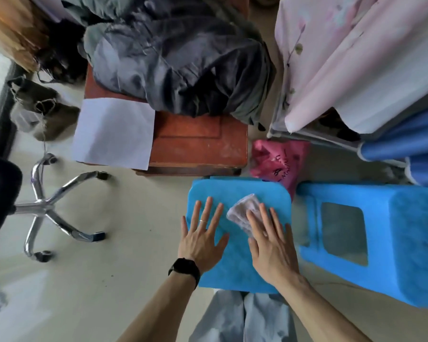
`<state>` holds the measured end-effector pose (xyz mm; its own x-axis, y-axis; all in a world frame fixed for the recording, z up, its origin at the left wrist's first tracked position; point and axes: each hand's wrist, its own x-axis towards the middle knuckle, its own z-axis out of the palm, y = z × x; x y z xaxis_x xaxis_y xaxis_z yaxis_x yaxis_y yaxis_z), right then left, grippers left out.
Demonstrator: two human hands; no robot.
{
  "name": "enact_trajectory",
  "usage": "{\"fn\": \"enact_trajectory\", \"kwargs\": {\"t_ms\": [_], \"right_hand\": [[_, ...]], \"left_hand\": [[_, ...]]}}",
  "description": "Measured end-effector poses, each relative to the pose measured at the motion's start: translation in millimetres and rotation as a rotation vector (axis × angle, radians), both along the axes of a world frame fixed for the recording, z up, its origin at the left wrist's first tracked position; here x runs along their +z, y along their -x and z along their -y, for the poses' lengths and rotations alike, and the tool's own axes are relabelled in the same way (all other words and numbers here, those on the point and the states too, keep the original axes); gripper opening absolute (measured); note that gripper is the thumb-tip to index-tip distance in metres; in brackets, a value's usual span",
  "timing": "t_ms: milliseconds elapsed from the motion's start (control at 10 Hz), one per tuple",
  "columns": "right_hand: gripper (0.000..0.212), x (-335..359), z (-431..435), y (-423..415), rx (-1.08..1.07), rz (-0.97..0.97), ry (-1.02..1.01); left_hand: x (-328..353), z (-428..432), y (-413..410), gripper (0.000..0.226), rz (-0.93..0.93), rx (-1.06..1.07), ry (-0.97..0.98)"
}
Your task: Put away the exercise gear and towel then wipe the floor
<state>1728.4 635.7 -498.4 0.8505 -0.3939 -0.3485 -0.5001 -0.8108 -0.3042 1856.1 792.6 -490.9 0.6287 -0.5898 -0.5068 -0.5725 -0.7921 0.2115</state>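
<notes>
Small pale cloth (242, 208) sits lower centre of frame, on top of the blue stool (232, 188). Right hand (269, 245) presses it flat, fingers straight and close together. Left hand (203, 233) lies flat on the seat beside it, fingers spread, holding nothing. Cloth looks light, soft and limp, and will likely slide on smooth plastic; pinch its free upper corner. Lower part is hidden under the fingers. Stool legs out of sight. No exercise gear identifiable.

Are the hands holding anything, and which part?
Nothing is gripped. The right hand presses flat on the near end of the white cloth; the left hand lies flat on the blue stool.
</notes>
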Motion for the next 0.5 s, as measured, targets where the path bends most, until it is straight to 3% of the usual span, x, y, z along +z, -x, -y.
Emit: {"fn": "enact_trajectory", "kwargs": {"t_ms": [200, 400, 500], "right_hand": [[0.069, 1.5, 5.6, 2.8, 0.096, -0.064, 0.046], [0.08, 34.7, 20.4, -17.8, 0.15, -0.317, -0.096], [0.056, 68.3, 39.2, -46.1, 0.058, -0.343, -0.273]], "left_hand": [[-5.0, -1.1, 0.2, 0.07, -0.032, -0.005, -0.029], [5.4, 4.5, -5.9, 0.074, -0.089, -0.05, -0.129], [13.0, 7.8, -5.9, 0.078, -0.092, -0.089, -0.162]]}}
